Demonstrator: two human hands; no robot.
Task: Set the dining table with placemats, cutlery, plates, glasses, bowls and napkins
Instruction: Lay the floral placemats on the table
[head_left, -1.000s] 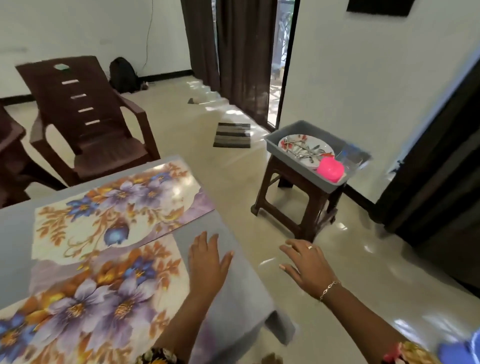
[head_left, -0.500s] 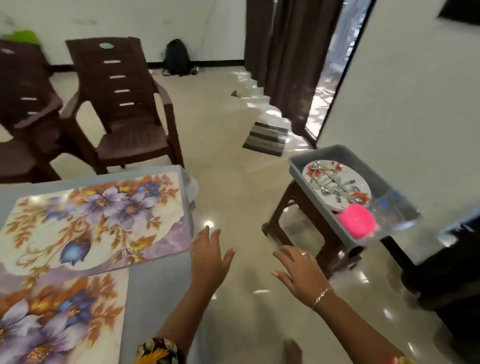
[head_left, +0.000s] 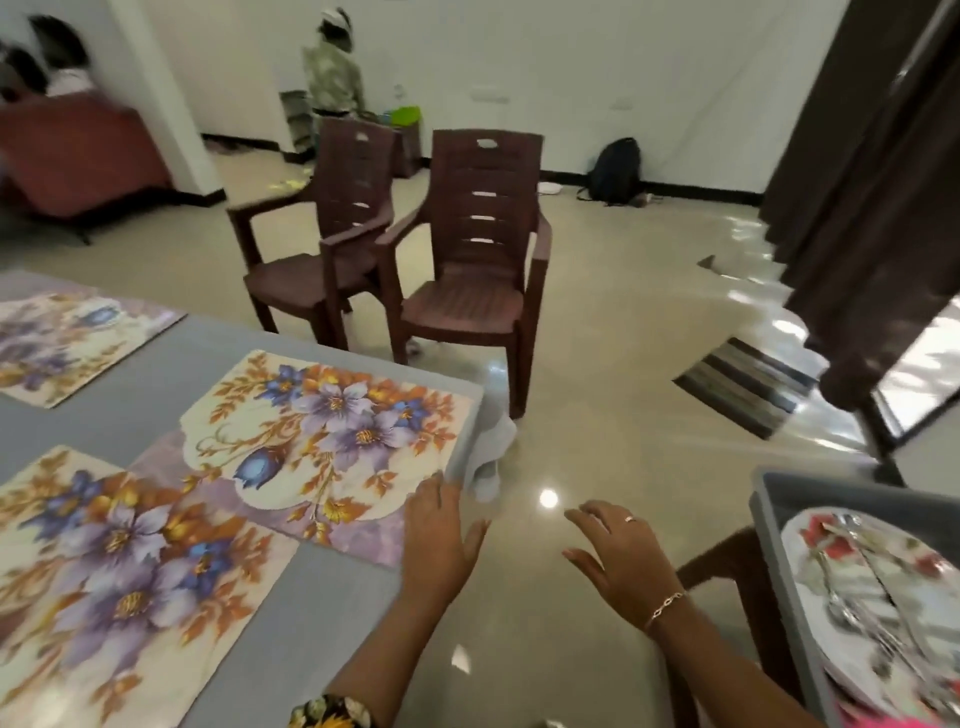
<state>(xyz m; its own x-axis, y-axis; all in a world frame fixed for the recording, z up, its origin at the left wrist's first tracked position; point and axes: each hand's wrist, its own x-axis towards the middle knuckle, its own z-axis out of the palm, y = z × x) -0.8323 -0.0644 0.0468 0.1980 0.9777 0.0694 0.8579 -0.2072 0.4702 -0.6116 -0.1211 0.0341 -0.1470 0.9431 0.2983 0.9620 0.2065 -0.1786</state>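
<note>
Three floral placemats lie on the grey table (head_left: 332, 618): one at the right corner (head_left: 332, 447), one nearer me on the left (head_left: 119, 561), one at the far left (head_left: 62, 343). My left hand (head_left: 439, 540) hovers flat, fingers apart, at the table's right edge beside the corner placemat. My right hand (head_left: 618, 556) is spread open over the floor, holding nothing. At the lower right a grey tub (head_left: 774, 519) holds a flowered plate (head_left: 904, 566) with cutlery (head_left: 857, 608) lying on it.
Two brown plastic chairs (head_left: 467, 280) stand past the table's far edge. A brown stool (head_left: 727, 571) carries the tub. A striped mat (head_left: 748, 384) lies by dark curtains at the right. A black bag (head_left: 615, 166) leans on the far wall, where a person (head_left: 332, 73) stands.
The view has swung left: the tub and stool slid to the lower right edge and a third placemat came into sight. Both hands stay open, the left one now at the table edge.
</note>
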